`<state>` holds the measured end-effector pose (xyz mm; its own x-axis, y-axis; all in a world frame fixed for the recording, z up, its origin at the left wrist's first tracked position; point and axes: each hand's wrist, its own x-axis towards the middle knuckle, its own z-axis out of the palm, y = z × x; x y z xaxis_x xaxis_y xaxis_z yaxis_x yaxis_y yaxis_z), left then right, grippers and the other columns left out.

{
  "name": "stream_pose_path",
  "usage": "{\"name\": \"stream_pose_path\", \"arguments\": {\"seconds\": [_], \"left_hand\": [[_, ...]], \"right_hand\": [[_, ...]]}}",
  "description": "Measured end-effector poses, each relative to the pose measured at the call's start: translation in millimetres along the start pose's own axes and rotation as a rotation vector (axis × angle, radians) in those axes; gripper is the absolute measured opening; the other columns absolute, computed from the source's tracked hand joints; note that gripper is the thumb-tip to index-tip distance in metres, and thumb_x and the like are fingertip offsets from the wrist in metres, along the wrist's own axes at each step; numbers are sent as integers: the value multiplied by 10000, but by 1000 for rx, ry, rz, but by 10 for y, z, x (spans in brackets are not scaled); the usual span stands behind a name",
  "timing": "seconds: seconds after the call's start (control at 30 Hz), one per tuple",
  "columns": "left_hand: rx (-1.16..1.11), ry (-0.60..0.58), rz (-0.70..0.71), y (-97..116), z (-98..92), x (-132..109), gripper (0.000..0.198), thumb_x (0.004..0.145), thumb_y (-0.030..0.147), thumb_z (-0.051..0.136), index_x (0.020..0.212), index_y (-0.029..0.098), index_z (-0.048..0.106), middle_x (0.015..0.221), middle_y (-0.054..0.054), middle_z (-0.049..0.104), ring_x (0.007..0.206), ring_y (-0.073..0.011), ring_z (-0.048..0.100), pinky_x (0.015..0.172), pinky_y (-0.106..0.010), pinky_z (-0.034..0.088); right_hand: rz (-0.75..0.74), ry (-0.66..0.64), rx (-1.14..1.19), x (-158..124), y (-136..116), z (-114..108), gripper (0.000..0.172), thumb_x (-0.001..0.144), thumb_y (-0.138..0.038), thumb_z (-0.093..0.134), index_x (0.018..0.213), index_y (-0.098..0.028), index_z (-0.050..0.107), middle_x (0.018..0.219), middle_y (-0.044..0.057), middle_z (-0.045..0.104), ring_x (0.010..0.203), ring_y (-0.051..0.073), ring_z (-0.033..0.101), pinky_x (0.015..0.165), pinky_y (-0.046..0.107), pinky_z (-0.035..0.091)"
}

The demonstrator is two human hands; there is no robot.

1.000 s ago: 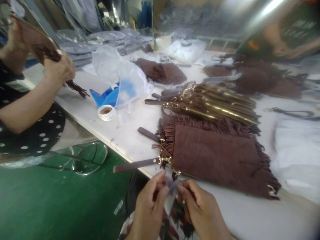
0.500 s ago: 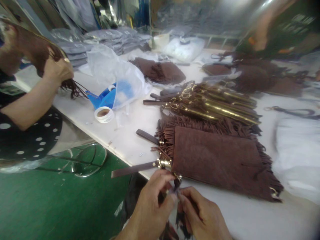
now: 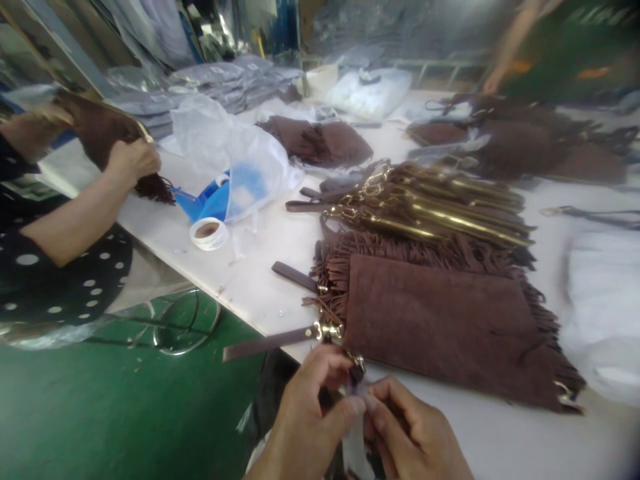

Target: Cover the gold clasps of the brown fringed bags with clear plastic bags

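My left hand (image 3: 313, 410) and my right hand (image 3: 413, 423) meet at the table's near edge, fingers pinched on a dark strap (image 3: 355, 381). A gold clasp (image 3: 359, 363) sits at the strap's upper end. From between my fingertips a pale, filmy strip (image 3: 354, 448) hangs down; the exact grip is partly hidden by my thumbs. Just beyond my hands lies a brown suede fringed bag (image 3: 435, 320), flat on the table. Its wrist strap (image 3: 270, 343) sticks out left past the table edge, joined by gold hardware (image 3: 327, 329).
Behind the bag are several gold-zipped bags (image 3: 430, 207). A tape roll (image 3: 209, 232) stands beside a blue dispenser (image 3: 203, 203) and a clear plastic bag (image 3: 235, 147). At left, a co-worker's hand (image 3: 133, 160) holds another brown bag (image 3: 95, 130). White sheets (image 3: 607, 293) lie at right.
My hands stay together on the strap, slightly lower and to the right in view; more of the pale strip shows. The co-worker's bag has come lower and to the right.
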<state>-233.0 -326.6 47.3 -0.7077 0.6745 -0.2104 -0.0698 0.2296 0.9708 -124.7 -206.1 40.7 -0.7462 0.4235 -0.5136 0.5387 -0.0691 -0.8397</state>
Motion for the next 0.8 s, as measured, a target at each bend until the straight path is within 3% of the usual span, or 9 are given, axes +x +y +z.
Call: {"name": "stream_pose_path", "arguments": {"seconds": [0.37,0.53,0.63,0.8], "left_hand": [[14,4,-139,-58,17,21,118,849,257,616,954,212,643,858,-15,668,814,-178,613,726,-237,477],[64,-23,-123,-11,-19,34,159,941,329,524,973,221,637,880,-5,669,810,-161,614,733,-223,462],[106,-16,-90,1,-43,38,227,980,331,454,976,231,658,879,0,660,801,-149,602,716,-209,447],[86,4,-83,-15,-62,33,204,957,318,498,961,227,680,842,-5,659,756,-152,598,681,-206,436]], "right_hand": [[73,-48,159,44,5,-89,418,848,-593,563,710,-199,546,554,-51,551,370,58,386,393,183,262],[76,-59,182,13,-74,-89,406,860,-571,575,702,-197,552,449,-90,410,360,55,343,402,184,244],[76,-39,166,-1,-85,-77,407,869,-564,568,694,-197,551,459,-82,417,373,60,355,404,189,244],[122,5,217,6,-74,-71,389,863,-564,579,720,-202,570,434,-89,390,367,64,334,398,195,238]]}}
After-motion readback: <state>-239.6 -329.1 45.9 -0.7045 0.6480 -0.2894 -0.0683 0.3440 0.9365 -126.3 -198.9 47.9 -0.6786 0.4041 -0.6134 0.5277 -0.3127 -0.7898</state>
